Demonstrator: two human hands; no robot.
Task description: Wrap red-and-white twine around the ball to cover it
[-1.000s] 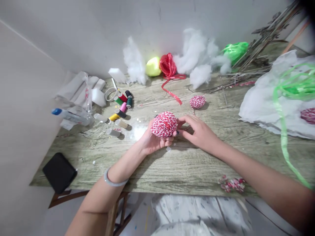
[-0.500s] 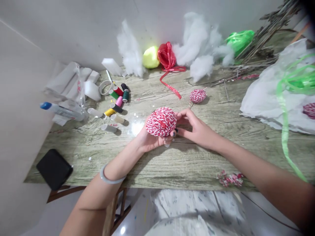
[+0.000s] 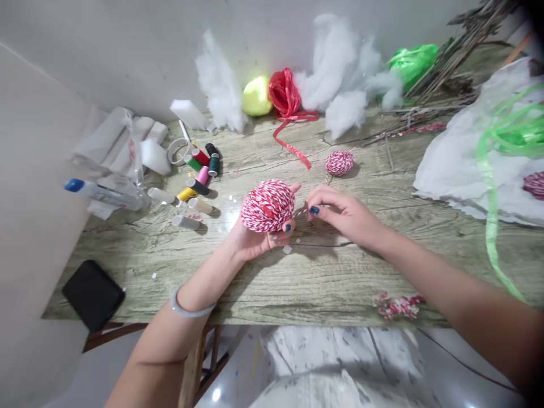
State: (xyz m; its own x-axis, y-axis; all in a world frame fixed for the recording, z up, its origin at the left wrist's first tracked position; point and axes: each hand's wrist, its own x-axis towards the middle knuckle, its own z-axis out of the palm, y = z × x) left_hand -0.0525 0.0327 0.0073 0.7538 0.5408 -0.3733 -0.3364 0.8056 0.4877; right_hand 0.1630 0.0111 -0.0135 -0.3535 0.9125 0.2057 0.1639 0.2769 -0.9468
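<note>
My left hand (image 3: 257, 241) is closed round the underside of a large ball wound in red-and-white twine (image 3: 267, 207), held above the table. A red patch shows on the ball's face. From the ball's right side a short stretch of twine (image 3: 300, 213) runs to my right hand (image 3: 340, 214), which pinches it between thumb and fingers. Behind my right hand lies a smaller ball of the same twine (image 3: 339, 163), its strand leading down towards the fingers.
Several thread spools (image 3: 198, 187) and a tape roll (image 3: 179, 151) stand left. White stuffing (image 3: 331, 73), red ribbon (image 3: 285, 93) and a yellow bundle (image 3: 257, 96) line the wall. Dry twigs (image 3: 450, 62) and white cloth (image 3: 450, 164) lie right; a black case (image 3: 93, 294) sits front left.
My right hand has drawn away to the right from the large ball, with twine now stretched between. The ball and my left hand have shifted slightly left.
</note>
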